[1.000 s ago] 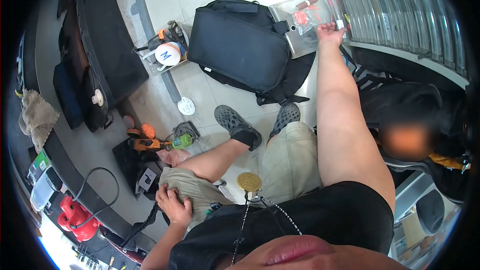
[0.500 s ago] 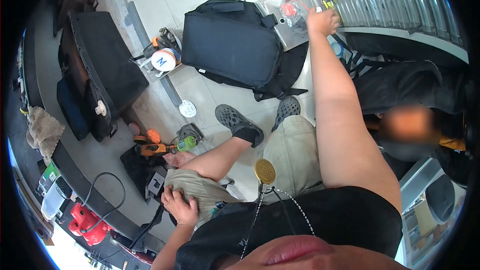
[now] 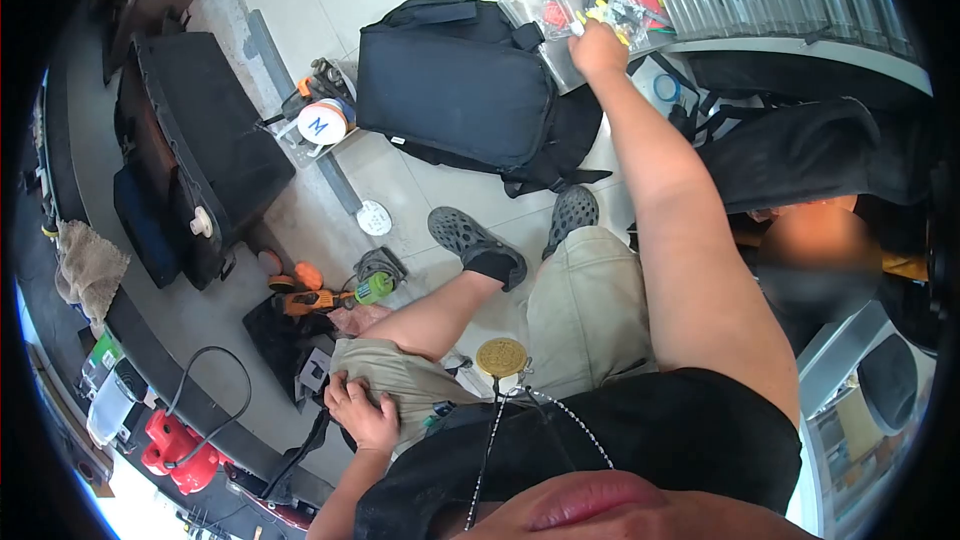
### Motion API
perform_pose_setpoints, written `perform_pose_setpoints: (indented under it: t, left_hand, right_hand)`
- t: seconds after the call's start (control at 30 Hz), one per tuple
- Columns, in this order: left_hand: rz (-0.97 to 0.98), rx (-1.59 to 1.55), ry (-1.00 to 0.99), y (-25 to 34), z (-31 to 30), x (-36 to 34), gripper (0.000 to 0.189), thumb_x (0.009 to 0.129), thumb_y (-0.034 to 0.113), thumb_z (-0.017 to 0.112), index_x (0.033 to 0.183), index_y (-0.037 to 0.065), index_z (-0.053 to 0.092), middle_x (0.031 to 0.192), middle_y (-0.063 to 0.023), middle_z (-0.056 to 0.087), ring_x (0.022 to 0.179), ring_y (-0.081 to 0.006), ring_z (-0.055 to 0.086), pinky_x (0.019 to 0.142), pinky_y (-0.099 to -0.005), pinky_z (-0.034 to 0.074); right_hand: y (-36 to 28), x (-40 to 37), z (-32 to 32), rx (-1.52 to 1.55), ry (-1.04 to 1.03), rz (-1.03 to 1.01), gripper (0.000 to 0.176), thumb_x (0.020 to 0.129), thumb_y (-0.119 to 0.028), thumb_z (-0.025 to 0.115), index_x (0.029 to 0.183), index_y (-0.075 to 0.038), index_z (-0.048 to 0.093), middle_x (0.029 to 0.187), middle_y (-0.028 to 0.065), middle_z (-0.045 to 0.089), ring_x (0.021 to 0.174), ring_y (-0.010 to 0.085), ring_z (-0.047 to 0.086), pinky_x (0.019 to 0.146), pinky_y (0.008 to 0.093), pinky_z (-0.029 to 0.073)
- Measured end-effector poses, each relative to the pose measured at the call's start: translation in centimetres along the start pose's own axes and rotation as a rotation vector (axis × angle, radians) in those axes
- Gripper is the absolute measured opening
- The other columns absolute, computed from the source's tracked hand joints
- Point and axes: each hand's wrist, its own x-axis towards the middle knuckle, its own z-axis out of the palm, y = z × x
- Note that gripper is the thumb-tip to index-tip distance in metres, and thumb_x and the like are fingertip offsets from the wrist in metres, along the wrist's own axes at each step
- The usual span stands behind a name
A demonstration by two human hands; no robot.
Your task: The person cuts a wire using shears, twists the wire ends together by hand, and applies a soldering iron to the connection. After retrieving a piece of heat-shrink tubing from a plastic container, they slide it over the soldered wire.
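Observation:
My right hand (image 3: 600,52) is closed on the front edge of a clear plastic drawer (image 3: 566,2), which sticks out from a stack of clear drawers (image 3: 760,0). Inside it lie small mixed parts (image 3: 630,12) in yellow, red, green and grey, too small to name. Below and to its left, another clear drawer (image 3: 522,10) holding some red items shows in part. My left hand (image 3: 362,418) lies on my thigh, fingers loosely spread, with nothing in it.
A black backpack (image 3: 455,90) lies on the tiled floor ahead. Left of it stand a white-lidded tub marked M (image 3: 322,123) and a black case (image 3: 215,110). An orange power tool (image 3: 305,302) lies by my leg. Another person (image 3: 810,165) is at the right.
My right hand has moved left and a little down, drawing the upper clear drawer farther out over the lower one. More of its contents show. My left hand stays on my thigh.

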Motion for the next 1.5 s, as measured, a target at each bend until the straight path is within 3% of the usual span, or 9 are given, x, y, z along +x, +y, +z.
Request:
perform_pose_setpoints:
  t: [0.07, 0.17, 0.4, 0.73, 0.8, 0.97, 1.07, 1.13, 1.5]
  left_hand:
    - [-0.003, -0.006, -0.001, -0.1, 0.5, -0.3, 0.041, 0.081, 0.022, 0.071, 0.114, 0.002, 0.057, 0.148, -0.0264, 0.048, 0.138, -0.0512, 0.042, 0.114, -0.063, 0.034]
    - [-0.027, -0.024, -0.009, -0.4, 0.8, -0.7, 0.041, 0.081, 0.022, 0.072, 0.113, 0.003, 0.057, 0.148, -0.0261, 0.048, 0.138, -0.0508, 0.041, 0.114, -0.0624, 0.034]
    - [-0.02, -0.019, -0.005, -0.4, 0.5, -0.5, 0.04, 0.081, 0.022, 0.072, 0.113, 0.003, 0.057, 0.149, -0.0256, 0.048, 0.139, -0.0499, 0.041, 0.115, -0.0621, 0.033]
    - [-0.042, -0.035, -0.016, -0.5, 0.4, -0.2, 0.039, 0.08, 0.02, 0.072, 0.111, 0.003, 0.058, 0.148, -0.026, 0.048, 0.138, -0.0496, 0.042, 0.115, -0.0614, 0.033]
    - [-0.045, -0.043, -0.002, -0.7, 0.7, -0.3, 0.039, 0.08, 0.022, 0.072, 0.11, 0.003, 0.058, 0.147, -0.0265, 0.048, 0.137, -0.05, 0.042, 0.115, -0.0622, 0.033]
    - [-0.045, -0.033, -0.011, -0.3, 0.0, -0.3, 0.038, 0.08, 0.02, 0.072, 0.11, 0.003, 0.058, 0.146, -0.0275, 0.049, 0.137, -0.0507, 0.042, 0.115, -0.0624, 0.033]
    - [-0.08, -0.025, -0.029, 0.0, 0.1, -0.3, 0.039, 0.079, 0.02, 0.073, 0.111, 0.003, 0.058, 0.147, -0.0283, 0.049, 0.137, -0.0512, 0.042, 0.115, -0.063, 0.033]
    - [-0.064, -0.015, -0.012, -0.1, 0.3, -0.5, 0.04, 0.079, 0.021, 0.073, 0.111, 0.003, 0.058, 0.147, -0.0286, 0.048, 0.138, -0.0514, 0.042, 0.115, -0.0633, 0.032]
    - [-0.126, -0.037, -0.074, -0.7, 0.0, -0.7, 0.044, 0.075, 0.02, 0.074, 0.112, 0.001, 0.057, 0.148, -0.0299, 0.047, 0.139, -0.0529, 0.041, 0.117, -0.0639, 0.032]
  right_hand:
    - [0.7, 1.2, -1.2, 0.016, -0.053, -0.029, 0.044, 0.096, -0.038, 0.069, 0.124, -0.005, 0.075, 0.12, 0.0186, 0.077, 0.112, 0.0381, 0.075, 0.095, 0.0538, 0.059]
    - [2.7, 3.5, -1.3, 0.142, 0.228, -0.183, 0.04, 0.097, -0.037, 0.067, 0.117, -0.003, 0.077, 0.115, 0.0222, 0.077, 0.107, 0.0414, 0.075, 0.096, 0.0556, 0.059]
    - [3.5, 5.4, -3.2, -0.074, 0.097, 0.11, 0.04, 0.096, -0.034, 0.07, 0.128, -0.01, 0.077, 0.139, 0.0178, 0.067, 0.13, 0.0396, 0.064, 0.11, 0.0505, 0.052]
    - [3.1, 4.9, -2.7, -0.051, -0.024, -0.1, 0.036, 0.094, -0.037, 0.074, 0.125, -0.019, 0.078, 0.127, 0.0147, 0.073, 0.125, 0.0382, 0.068, 0.107, 0.0517, 0.054]
    - [2.6, 7.3, -3.0, 0.112, 0.039, -0.046, 0.041, 0.096, -0.043, 0.072, 0.123, -0.014, 0.077, 0.127, 0.0161, 0.075, 0.119, 0.0398, 0.071, 0.103, 0.0525, 0.056]
    - [1.3, 12.4, -1.8, -0.166, 0.435, -0.271, 0.039, 0.098, -0.026, 0.062, 0.134, -0.014, 0.073, 0.134, 0.0163, 0.074, 0.122, 0.0408, 0.07, 0.107, 0.049, 0.056]
    - [1.9, 15.0, -2.5, -0.266, 0.354, -0.352, 0.045, 0.101, -0.02, 0.056, 0.145, -0.015, 0.065, 0.135, 0.0182, 0.073, 0.122, 0.0421, 0.07, 0.107, 0.051, 0.056]
    - [1.6, 16.7, -3.6, -0.263, 0.003, -0.202, 0.037, 0.106, -0.026, 0.053, 0.135, -0.01, 0.069, 0.14, 0.021, 0.07, 0.128, 0.0415, 0.069, 0.106, 0.0548, 0.055]
    - [-1.1, 14.3, -6.0, -0.4, -0.103, -0.187, 0.039, 0.107, -0.015, 0.049, 0.145, -0.014, 0.061, 0.139, 0.0221, 0.07, 0.13, 0.0405, 0.068, 0.107, 0.0548, 0.056]
